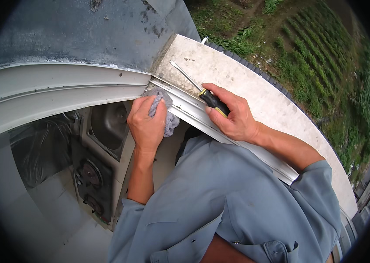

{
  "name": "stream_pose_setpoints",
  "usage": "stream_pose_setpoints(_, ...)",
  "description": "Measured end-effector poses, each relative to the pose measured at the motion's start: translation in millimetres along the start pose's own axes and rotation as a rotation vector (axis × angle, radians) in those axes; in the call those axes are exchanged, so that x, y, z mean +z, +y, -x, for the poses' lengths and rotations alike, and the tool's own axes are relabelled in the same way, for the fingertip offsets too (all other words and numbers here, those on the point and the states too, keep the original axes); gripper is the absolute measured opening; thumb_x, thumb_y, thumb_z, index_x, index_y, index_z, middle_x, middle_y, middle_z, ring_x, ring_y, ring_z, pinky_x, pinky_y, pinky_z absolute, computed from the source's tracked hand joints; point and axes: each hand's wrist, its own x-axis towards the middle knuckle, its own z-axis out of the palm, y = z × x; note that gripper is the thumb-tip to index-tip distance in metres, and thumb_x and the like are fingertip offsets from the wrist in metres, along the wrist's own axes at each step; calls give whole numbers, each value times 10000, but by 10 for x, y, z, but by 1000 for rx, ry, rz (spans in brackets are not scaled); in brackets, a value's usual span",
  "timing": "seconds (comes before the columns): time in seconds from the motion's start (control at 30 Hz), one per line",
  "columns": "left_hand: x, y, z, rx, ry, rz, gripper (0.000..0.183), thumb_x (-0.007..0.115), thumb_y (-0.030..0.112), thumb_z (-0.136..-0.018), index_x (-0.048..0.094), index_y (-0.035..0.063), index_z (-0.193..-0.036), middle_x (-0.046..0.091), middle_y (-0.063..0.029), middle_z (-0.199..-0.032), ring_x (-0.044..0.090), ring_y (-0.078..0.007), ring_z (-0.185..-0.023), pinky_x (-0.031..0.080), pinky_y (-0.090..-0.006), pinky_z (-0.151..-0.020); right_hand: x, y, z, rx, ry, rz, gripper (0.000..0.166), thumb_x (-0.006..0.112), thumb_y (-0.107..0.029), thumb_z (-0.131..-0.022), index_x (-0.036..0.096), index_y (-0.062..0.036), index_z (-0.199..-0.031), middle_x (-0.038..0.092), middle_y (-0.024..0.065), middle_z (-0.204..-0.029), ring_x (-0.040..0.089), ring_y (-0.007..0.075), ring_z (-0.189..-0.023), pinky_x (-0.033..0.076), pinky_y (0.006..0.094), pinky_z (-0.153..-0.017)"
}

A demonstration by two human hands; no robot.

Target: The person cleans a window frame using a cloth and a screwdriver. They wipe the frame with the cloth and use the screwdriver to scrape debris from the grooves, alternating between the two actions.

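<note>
A crumpled grey cloth [171, 123] is gripped in my left hand [147, 120] at the corner of the white window frame [70, 77], where the side profile meets the bottom track [193, 113]. My right hand [234, 113] holds a screwdriver [188, 76] by its black and yellow handle, over the track and the inner edge of the pale outer sill [234, 75]. The bare metal shaft points up and left, towards the corner. The cloth hides part of the track's end.
Outside the sill lie dark edging tiles [254, 68] and, far below, a green planted plot [316, 49]. A grey wall [73, 33] borders the frame. Indoors, down to the left, are a steel sink [109, 126] and a black two-burner stove [91, 180].
</note>
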Motion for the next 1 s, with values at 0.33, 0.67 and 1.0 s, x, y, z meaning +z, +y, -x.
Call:
stream_pose_setpoints(0.33,70,176,453,272,-376,386,291,836,49,-848,763,-13,-1123,757,-147,-1099,759,-282,-897,606,-353,-782,-488,-319,-5,71,-381,158,530,675,-122,-895,599,-23,-1410,732,241,-1136,722,413,-985,589,463,-854)
stream_pose_setpoints(0.67,62,122,503,376,-344,347,270,846,20,-804,756,-27,-1054,751,-144,-1040,749,-278,-857,603,-346,-743,-434,-438,-197,42,-496,196,533,694,-135,-877,615,-23,-1392,727,251,-977,713,430,-899,566,494,-820)
stream_pose_setpoints(1.0,-937,-84,220,193,-13,795,359,785,246,-937,701,-51,-1120,716,-196,-1083,659,-229,-969,518,-370,-920,-346,-391,-190,271,-341,-105,503,649,-126,-873,584,25,-1349,722,217,-984,699,340,-880,543,438,-821)
